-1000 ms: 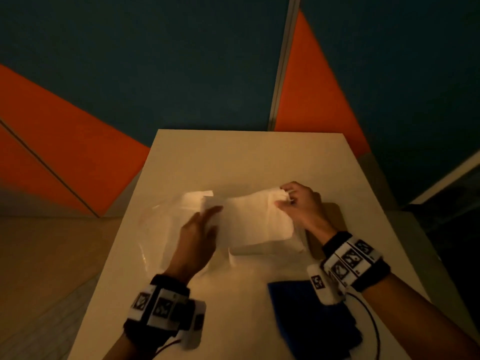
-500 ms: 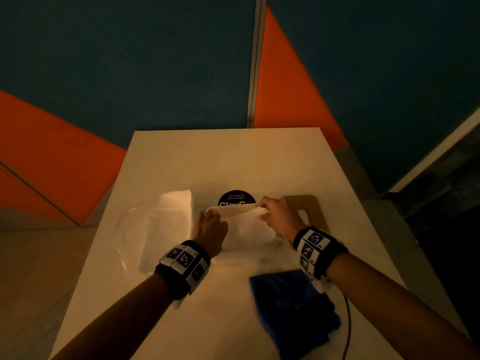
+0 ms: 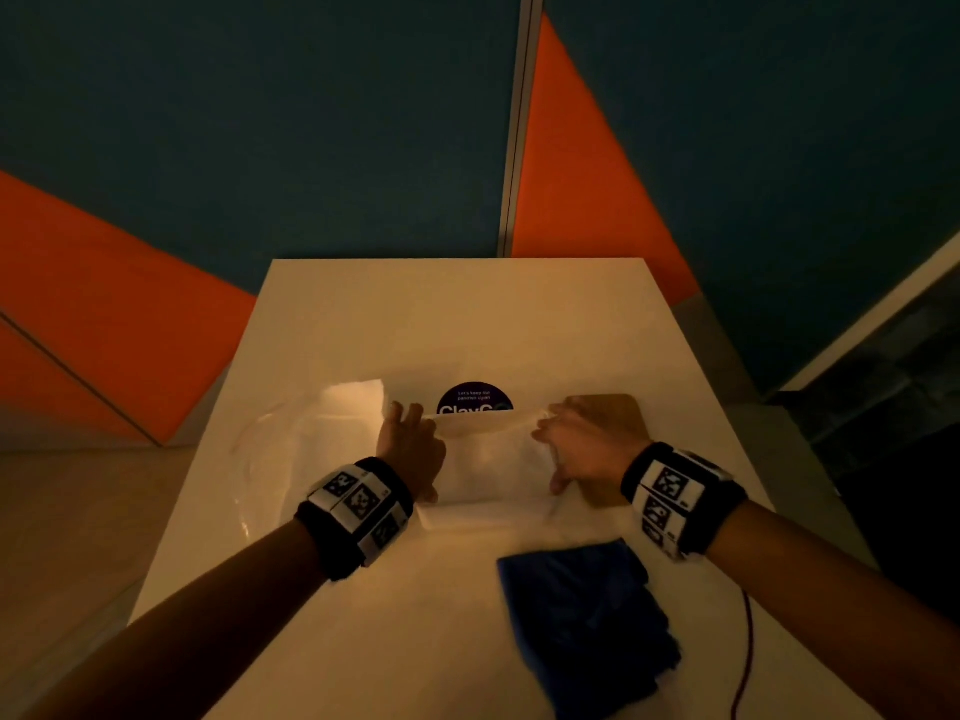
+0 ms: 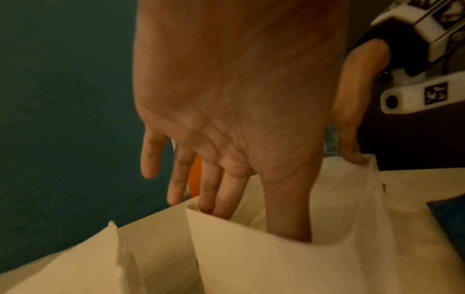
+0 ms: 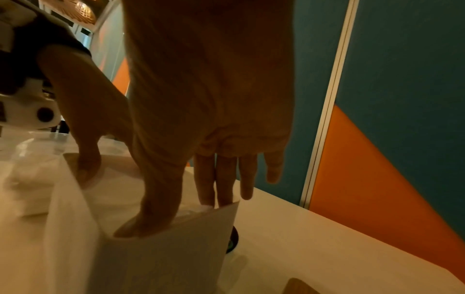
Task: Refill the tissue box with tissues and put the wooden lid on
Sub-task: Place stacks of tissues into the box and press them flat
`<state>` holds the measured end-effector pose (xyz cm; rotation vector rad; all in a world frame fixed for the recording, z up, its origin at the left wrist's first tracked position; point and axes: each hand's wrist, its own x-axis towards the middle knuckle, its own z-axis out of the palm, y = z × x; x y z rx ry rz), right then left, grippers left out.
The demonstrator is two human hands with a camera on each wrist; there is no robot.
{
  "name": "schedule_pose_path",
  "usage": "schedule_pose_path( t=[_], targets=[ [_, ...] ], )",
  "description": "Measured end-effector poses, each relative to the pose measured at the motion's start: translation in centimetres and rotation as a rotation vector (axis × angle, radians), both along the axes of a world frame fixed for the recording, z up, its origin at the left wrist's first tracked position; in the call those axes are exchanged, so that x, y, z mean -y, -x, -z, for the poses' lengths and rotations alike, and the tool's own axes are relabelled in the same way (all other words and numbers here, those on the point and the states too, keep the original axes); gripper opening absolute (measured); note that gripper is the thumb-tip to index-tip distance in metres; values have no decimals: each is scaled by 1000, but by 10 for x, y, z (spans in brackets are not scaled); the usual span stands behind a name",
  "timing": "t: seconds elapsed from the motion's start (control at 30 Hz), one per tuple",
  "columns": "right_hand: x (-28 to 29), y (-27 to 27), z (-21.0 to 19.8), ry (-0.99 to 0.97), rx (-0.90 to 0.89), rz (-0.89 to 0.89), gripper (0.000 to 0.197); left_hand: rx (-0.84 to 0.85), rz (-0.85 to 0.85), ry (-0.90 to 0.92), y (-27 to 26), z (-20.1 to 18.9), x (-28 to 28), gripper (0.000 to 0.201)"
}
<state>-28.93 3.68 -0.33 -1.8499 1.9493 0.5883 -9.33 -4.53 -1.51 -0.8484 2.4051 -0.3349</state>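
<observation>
A white tissue box (image 3: 488, 517) stands open in the middle of the table, with a stack of white tissues (image 3: 493, 459) lying inside it. My left hand (image 3: 415, 449) is at its left end, fingers straight and reaching down inside the box wall (image 4: 251, 258), touching the tissues. At the right end my right hand (image 3: 563, 449) does the same, its thumb and fingertips behind the box wall (image 5: 163, 258). Neither hand grips anything. The wooden lid (image 3: 618, 413) lies flat on the table just behind my right hand.
Crumpled clear plastic wrap (image 3: 270, 459) and some loose white tissue (image 3: 353, 402) lie left of the box. Behind the box is a dark round sticker (image 3: 475, 400). A blue cloth (image 3: 587, 615) lies front right, beside a red cable (image 3: 745, 657).
The tissue stack, held up between both hands a second ago, has gone down into the box. My hands have moved apart to the box's two ends.
</observation>
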Motion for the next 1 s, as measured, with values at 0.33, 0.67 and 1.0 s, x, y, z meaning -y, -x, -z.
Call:
schedule_pose_path(
  t=[0.33, 0.67, 1.0],
  targets=[
    [1, -39, 9, -9, -289, -29, 36, 40, -30, 11, 10, 19, -4, 46],
    [-7, -36, -28, -29, -41, 113, 53, -873, -260, -307, -41, 0, -2, 44],
    [67, -134, -70, 190, 152, -336, 33, -746, -1066, -205, -133, 27, -8, 40]
  ],
)
